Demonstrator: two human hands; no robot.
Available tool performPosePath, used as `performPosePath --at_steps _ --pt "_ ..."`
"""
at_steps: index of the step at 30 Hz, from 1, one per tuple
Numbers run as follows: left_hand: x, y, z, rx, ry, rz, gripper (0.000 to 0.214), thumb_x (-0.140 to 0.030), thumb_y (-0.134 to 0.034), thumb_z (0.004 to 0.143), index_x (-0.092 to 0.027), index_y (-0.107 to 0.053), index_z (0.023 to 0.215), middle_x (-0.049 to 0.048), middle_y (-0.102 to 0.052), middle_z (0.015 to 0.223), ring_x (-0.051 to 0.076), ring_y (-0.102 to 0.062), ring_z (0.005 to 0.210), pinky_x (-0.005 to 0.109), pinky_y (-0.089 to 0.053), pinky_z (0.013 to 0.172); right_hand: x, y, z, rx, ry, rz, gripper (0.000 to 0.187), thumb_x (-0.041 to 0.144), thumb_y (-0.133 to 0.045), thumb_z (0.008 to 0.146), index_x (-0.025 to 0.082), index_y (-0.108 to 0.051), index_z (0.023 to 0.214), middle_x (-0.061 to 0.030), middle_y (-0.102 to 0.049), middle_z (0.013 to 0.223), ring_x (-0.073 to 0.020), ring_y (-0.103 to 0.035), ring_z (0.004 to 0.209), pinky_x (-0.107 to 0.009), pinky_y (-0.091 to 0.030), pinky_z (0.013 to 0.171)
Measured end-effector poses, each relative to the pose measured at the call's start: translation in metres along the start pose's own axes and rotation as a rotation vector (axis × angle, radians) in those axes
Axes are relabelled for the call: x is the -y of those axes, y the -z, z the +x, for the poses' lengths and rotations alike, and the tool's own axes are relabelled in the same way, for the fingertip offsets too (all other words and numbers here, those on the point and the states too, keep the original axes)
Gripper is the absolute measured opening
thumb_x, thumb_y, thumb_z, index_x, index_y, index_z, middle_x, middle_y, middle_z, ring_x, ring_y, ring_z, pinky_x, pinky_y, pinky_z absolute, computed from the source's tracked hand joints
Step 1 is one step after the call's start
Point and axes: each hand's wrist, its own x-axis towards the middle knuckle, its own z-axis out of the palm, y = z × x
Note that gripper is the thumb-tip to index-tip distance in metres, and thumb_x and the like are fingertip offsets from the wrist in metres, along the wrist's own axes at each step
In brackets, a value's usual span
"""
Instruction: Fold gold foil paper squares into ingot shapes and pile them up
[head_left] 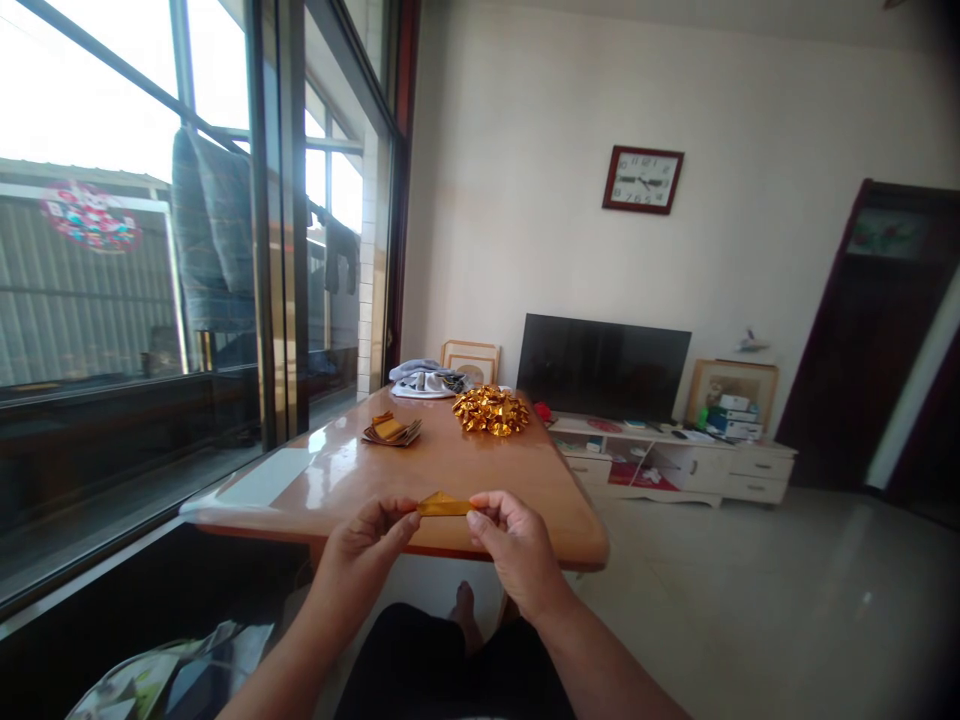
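Note:
Between my two hands, just over the near edge of the table, is a folded strip of gold foil paper (pixel 444 506), with a small pointed flap rising on its left part. My left hand (pixel 375 532) pinches its left end between thumb and fingertips. The right end is pinched the same way by my right hand (pixel 516 540). Further back on the table lies a small stack of gold paper sheets (pixel 391 429). To the right of that stack sits a heap of shiny gold folded foil pieces (pixel 491 411).
The glossy wooden table (pixel 450 475) has a rounded right corner. Folded clothes (pixel 427 378) lie at its far end. Along the left runs a large window (pixel 127 330). A television (pixel 604 368) stands on a low white cabinet (pixel 750 478) by the wall. Bags (pixel 180 675) are at lower left.

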Motion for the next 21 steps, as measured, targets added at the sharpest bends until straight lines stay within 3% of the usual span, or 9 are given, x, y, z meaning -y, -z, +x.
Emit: performPosePath --at_steps 6,15,21 --pt "0.006 -0.003 -0.001 -0.047 -0.041 0.025 0.029 -0.043 -0.073 0.081 -0.018 -0.067 0.096 0.0030 -0.071 0.089 0.019 -0.063 0.088 0.026 -0.048 0.077 -0.002 -0.003 -0.001 0.021 0.007 -0.005 0.029 0.039 -0.073 0.080 0.017 -0.067 0.097 -0.0011 -0.064 0.078 -0.0157 -0.058 0.071 -0.027 -0.048 0.069" --pt "0.023 -0.003 0.001 -0.164 -0.181 0.250 0.029 -0.046 -0.068 0.084 -0.019 -0.068 0.096 0.0030 -0.071 0.089 0.020 -0.064 0.087 0.029 -0.047 0.081 -0.007 -0.009 -0.002 0.001 0.000 0.006 0.019 0.030 -0.069 0.081 0.018 -0.063 0.095 -0.0003 -0.062 0.078 -0.0152 -0.057 0.069 -0.028 -0.049 0.066" --pt "0.026 -0.007 -0.005 -0.201 -0.346 0.342 0.022 -0.040 -0.065 0.088 -0.020 -0.067 0.097 0.0024 -0.071 0.090 0.019 -0.065 0.086 0.028 -0.049 0.081 -0.012 -0.013 -0.004 0.001 -0.038 0.058 0.022 0.028 -0.068 0.081 0.019 -0.058 0.099 0.0018 -0.060 0.076 -0.0149 -0.057 0.069 -0.027 -0.049 0.066"
